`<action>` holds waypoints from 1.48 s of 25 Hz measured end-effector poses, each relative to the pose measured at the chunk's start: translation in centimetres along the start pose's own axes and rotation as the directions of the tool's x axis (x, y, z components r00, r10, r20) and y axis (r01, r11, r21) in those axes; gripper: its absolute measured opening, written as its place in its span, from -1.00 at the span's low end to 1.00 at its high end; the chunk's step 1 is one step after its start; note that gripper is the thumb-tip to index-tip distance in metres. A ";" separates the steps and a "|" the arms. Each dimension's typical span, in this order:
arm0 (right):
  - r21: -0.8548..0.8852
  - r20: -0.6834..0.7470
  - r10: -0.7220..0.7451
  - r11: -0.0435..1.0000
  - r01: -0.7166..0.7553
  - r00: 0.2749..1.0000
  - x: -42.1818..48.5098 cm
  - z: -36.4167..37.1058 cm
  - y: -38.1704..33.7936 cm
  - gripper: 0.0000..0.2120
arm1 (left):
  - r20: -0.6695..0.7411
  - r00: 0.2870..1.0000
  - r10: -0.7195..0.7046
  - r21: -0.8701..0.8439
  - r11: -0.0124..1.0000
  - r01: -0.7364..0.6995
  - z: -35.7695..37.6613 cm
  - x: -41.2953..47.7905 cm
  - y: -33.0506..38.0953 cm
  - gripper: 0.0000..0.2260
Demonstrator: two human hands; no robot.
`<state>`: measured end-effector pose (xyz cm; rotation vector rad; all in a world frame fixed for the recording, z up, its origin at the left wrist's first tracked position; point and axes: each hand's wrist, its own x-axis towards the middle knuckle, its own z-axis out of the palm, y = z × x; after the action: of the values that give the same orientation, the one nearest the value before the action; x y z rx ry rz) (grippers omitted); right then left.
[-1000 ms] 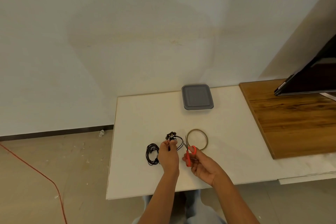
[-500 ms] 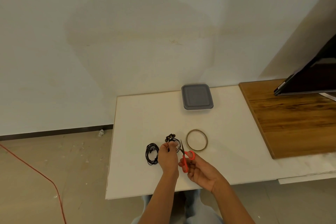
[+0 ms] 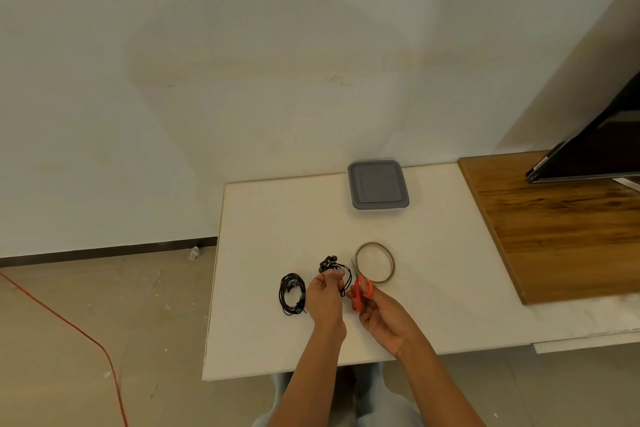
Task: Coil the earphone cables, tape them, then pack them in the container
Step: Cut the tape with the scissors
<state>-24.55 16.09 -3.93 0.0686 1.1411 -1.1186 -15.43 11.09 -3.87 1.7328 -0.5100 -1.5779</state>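
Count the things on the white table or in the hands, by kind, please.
Coiled earphone cables: 2, one lying on the table, one in the left hand
Tape rolls: 1
Scissors: 1
Lidded containers: 1
Total: 5

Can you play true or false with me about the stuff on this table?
1. The right hand holds red scissors. True.
2. The grey container has its lid off. False: the lid is on.
3. The left hand holds a coiled earphone cable. True.
4. The tape roll sits on the wooden board. False: it lies on the white table.
5. Another coiled earphone lies on the table by the left hand. True.
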 end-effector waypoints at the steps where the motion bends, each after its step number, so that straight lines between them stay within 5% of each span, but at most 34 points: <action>1: 0.001 -0.005 0.000 1.000 0.000 1.000 0.1 0.0 0.0 -0.82 | 0.000 1.000 0.004 0.000 1.000 -0.004 0.0 0.0 0.1 -0.92; 12: 0.010 -0.034 0.007 1.000 -0.007 0.999 1.6 -1.0 0.1 -0.87 | -0.016 0.999 0.051 0.034 0.998 -0.050 -0.3 0.2 0.0 -0.85; 14: -0.155 -0.118 -0.066 0.987 0.047 0.991 1.8 -1.1 0.1 -0.89 | -0.017 0.999 0.045 0.023 0.999 -0.045 -0.4 0.1 0.3 -0.84; 16: -0.581 -0.195 -0.281 0.805 0.120 0.940 1.8 -1.0 0.3 -0.84 | -0.002 0.999 0.051 0.008 0.999 -0.051 -0.6 0.0 0.7 -0.83; 18: -0.895 -0.157 -0.510 0.436 0.097 0.845 1.8 -0.6 0.8 -0.82 | 0.025 0.998 0.062 -0.004 0.998 -0.062 -1.0 -0.2 1.2 -0.82; 21: -0.978 -0.086 -0.659 -0.087 -0.189 0.748 1.1 0.5 1.4 -0.89 | 0.052 0.995 0.088 -0.027 0.996 -0.086 -1.8 -1.1 2.3 -0.82; 23: -0.942 -0.037 -0.643 -0.232 -0.241 0.765 1.0 0.8 1.8 -0.83 | 0.062 0.993 0.098 -0.038 0.995 -0.096 -2.5 -1.9 3.2 -0.83; 27: -0.984 -0.118 -0.562 -0.043 -0.172 0.819 -1.1 2.1 0.1 -0.81 | 0.065 0.994 0.084 -0.052 0.995 -0.081 -4.0 -3.2 4.5 -0.84; 29: -0.961 -0.080 -0.659 0.251 0.118 0.748 -3.7 3.9 -1.1 -0.88 | 0.069 0.993 0.094 -0.057 0.994 -0.090 -4.7 -4.3 5.2 -0.85; 31: -0.794 0.006 -0.726 0.415 0.445 0.687 -6.8 6.7 -2.0 -0.92 | 0.088 0.989 0.118 -0.069 0.991 -0.112 -5.1 -5.8 6.2 -0.84; 37: -0.720 0.045 -0.659 0.499 0.482 0.751 -10.9 10.2 -1.7 -0.89 | 0.142 0.980 0.138 -0.143 0.983 -0.118 -5.8 -10.9 8.1 -0.83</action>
<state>-18.52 16.83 9.81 -0.8801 1.8349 -1.1909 -10.25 14.94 9.44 1.4589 -0.5652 -1.6202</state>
